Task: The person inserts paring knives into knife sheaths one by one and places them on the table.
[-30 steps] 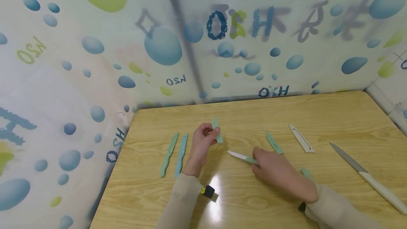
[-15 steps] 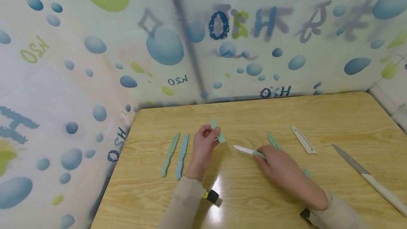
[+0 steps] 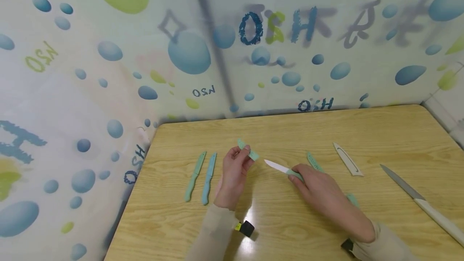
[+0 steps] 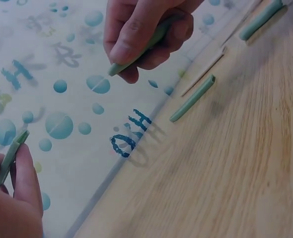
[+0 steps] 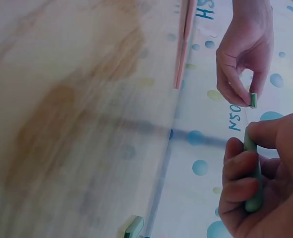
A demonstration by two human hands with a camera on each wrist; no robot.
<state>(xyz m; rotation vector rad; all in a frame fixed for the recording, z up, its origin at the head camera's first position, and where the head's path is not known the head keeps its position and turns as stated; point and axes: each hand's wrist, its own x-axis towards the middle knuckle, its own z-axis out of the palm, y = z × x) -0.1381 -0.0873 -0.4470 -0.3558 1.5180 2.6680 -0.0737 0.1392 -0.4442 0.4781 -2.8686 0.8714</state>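
My left hand [image 3: 232, 174] pinches a light green knife sheath [image 3: 253, 155] between thumb and fingers, above the table. The sheath slants, its lower end toward the right. My right hand [image 3: 320, 186] grips the green handle [image 5: 253, 183] of a small knife [image 3: 277, 166] with a white blade. The blade points left at the sheath's lower end, and a short gap separates them. In the left wrist view, the thumb presses along the handle, and the blade is hard to make out against the wall.
A green knife [image 3: 195, 175] and a blue knife [image 3: 208, 178] lie at left. To the right lie a green sheath [image 3: 314, 162], a white sheath [image 3: 348, 159] and a large white-handled knife [image 3: 422, 199]. A green piece [image 3: 353, 199] is partly hidden by my right forearm.
My left hand has turned the sheath so its lower end swings right, toward the blade. The knife has risen a little in the head view, its tip near the sheath.
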